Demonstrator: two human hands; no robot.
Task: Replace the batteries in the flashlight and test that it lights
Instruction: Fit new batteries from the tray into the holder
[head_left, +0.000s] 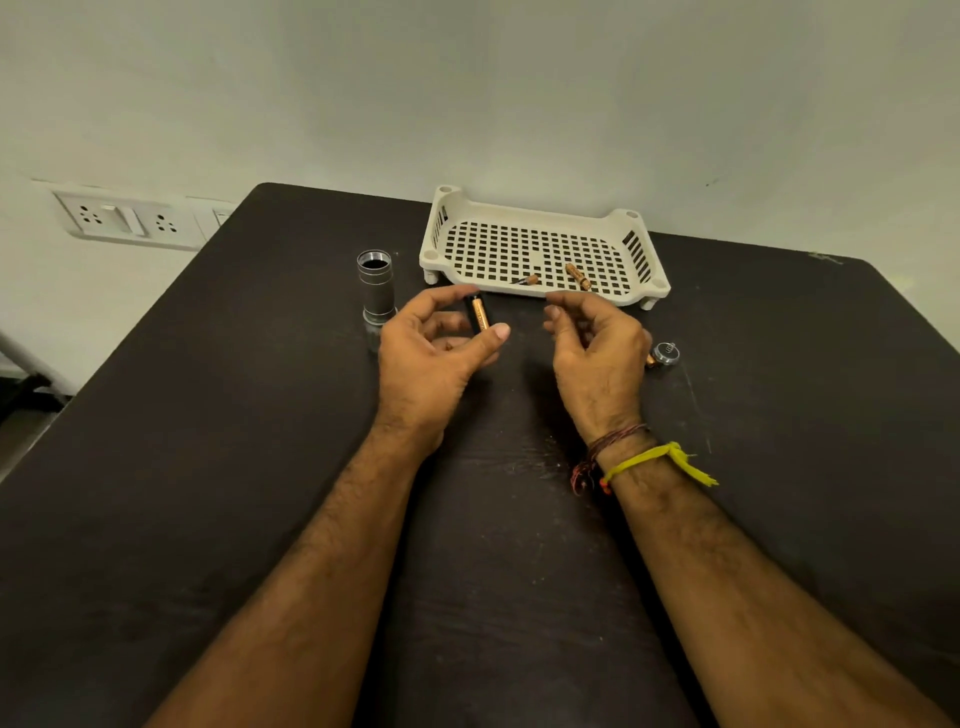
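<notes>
Gripping battery (479, 313) upright, black end up: left hand (436, 348); right hand (597, 343) loosely curled, empty.

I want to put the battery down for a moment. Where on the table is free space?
Free: the dark table left of the silver flashlight body, and right of the round tail cap. Crowded: between the white perforated tray and both hands, left hand, right hand.

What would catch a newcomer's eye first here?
The two hands at mid-table: the left hand pinches a battery upright between thumb and fingers, while the right hand hovers beside it, fingers loosely curled. Behind them, the open flashlight stands on end left of a white tray holding two more batteries.
</notes>
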